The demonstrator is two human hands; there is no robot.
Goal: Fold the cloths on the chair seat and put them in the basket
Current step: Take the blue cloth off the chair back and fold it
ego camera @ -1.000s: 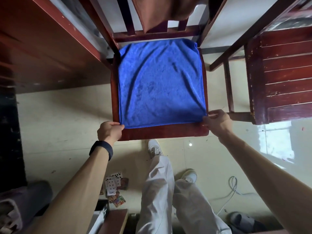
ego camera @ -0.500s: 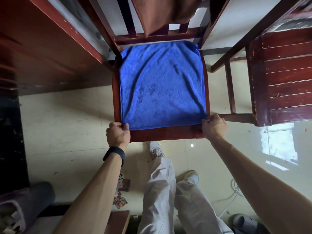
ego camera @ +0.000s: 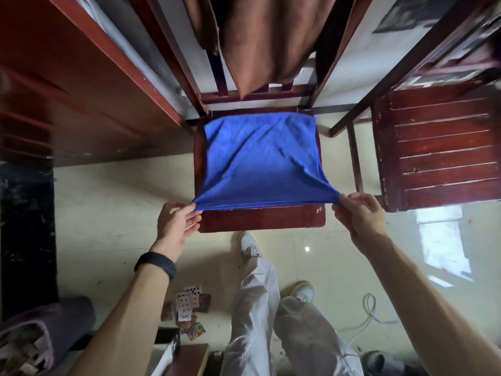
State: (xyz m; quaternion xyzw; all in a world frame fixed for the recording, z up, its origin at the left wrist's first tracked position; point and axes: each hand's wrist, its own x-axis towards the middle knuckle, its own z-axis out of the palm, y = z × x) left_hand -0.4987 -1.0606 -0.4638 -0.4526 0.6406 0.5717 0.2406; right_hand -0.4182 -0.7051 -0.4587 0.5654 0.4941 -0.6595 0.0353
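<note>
**First fold only beginning: blue cloth lifted by its near corners**

The task looks to be at an early stage. The blue cloth (ego camera: 260,158) is spread in a single layer over the chair seat (ego camera: 260,219), with no fold made in it. Its far edge lies on the seat close to the backrest, while its near edge is raised off the wood and pulled taut between the two hands. Creases run from each held corner toward the middle. My reading is that the near edge is about to be carried over to the far edge for a first fold. After that come any further folds and the trip to the basket, which I cannot make out anywhere in view.

A brown cloth (ego camera: 265,44) hangs over the chair back, unfolded. Whether it belongs to the job is not clear.

The left hand (ego camera: 174,222) pinches the near left corner between thumb and fingertips, the remaining fingers loosely curved beneath it. The right hand (ego camera: 362,215) pinches the near right corner in the same way, thumb on top. Neither hand touches the seat, and each holds only its own corner of the cloth.
</note>
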